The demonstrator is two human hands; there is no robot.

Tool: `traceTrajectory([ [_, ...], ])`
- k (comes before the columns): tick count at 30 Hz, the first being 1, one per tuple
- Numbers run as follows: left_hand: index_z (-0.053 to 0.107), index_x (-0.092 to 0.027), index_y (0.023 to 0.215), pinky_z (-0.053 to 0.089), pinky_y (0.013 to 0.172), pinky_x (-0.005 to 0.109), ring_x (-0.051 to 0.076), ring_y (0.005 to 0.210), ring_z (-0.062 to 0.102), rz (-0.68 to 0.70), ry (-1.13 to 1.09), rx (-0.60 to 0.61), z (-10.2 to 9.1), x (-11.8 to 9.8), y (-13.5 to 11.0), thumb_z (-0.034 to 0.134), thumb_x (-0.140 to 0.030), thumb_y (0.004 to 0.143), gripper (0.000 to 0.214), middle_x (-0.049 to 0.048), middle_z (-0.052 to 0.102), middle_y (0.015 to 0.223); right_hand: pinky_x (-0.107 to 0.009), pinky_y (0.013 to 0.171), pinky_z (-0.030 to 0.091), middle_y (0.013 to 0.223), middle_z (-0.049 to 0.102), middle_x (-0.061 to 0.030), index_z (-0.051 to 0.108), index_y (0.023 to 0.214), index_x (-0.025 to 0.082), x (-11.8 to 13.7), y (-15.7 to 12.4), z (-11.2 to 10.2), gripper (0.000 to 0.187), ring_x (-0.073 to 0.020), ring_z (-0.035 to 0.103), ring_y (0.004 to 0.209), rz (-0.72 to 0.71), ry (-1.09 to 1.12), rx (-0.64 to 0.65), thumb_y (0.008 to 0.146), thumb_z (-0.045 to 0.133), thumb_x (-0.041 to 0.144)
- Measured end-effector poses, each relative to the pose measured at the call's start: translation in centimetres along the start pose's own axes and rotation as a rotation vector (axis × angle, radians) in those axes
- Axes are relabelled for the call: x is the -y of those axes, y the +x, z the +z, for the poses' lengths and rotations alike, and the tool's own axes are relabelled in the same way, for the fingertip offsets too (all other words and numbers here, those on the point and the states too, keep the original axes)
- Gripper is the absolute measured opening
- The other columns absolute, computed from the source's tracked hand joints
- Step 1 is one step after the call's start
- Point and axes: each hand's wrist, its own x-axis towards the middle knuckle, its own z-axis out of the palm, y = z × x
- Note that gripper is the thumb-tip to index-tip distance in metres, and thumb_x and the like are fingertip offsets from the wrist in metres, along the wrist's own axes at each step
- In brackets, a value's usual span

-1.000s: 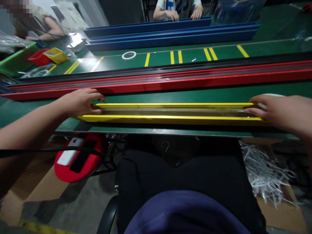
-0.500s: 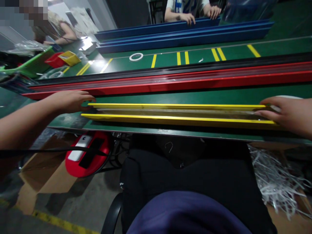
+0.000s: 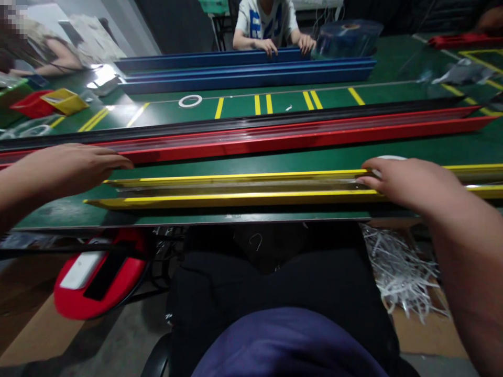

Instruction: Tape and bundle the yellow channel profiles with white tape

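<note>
A long yellow channel strip point(image 3: 243, 198) lies along the near edge of the table, with a clear lining showing between its two raised edges. Over its left end, my left hand point(image 3: 74, 162) hovers with fingers stretched forward and thumb mostly hidden. Fingers of my right hand point(image 3: 404, 180) are closed at the channel, farther right, thumb inside it. A white curved rim, which looks like a roll of tape point(image 3: 393, 157), shows behind that hand and seems to be held in it. My right palm and forearm hide part of the channel.
Beyond lie a red channel point(image 3: 236, 146) and a black one point(image 3: 220, 124). Blue channels point(image 3: 251, 76) lie farther back, near a co-worker's hands point(image 3: 286, 46). A white ring point(image 3: 190, 101), a yellow bin point(image 3: 65, 101) and a red stool point(image 3: 102, 283) are leftward.
The view has shifted right, so most things appear farther left. My right hand has moved somewhat left along the yellow channel, together with the white rim. My left hand stays near the channel's left end.
</note>
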Motion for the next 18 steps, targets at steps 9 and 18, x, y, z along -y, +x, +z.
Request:
traceTrajectory([
  [9, 0.067, -0.025, 0.139, 0.053, 0.101, 0.037, 0.026, 0.117, 0.069, 0.335, -0.021, -0.072, -0.9, -20.9, 9.3, 0.042, -0.061, 0.104, 0.056, 0.0091, 0.070, 0.139, -0.033, 0.070, 0.044, 0.111, 0.074, -0.0127, 0.069, 0.117, 0.023, 1.2, -0.2, -1.6, 0.040, -0.0285, 0.069, 0.096, -0.034, -0.018, 0.044, 0.101, 0.053, 0.055],
  [18, 0.075, -0.026, 0.111, 0.045, 0.068, 0.029, 0.022, 0.088, 0.072, 0.471, -0.034, -0.098, -1.2, -34.4, 15.5, 0.044, -0.045, 0.104, 0.037, 0.0063, 0.078, 0.107, -0.034, 0.078, 0.050, 0.117, 0.074, -0.0165, 0.070, 0.125, 0.021, 1.9, -0.5, -2.4, 0.041, -0.0295, 0.071, 0.104, -0.005, 0.023, 0.067, 0.102, 0.057, 0.052],
])
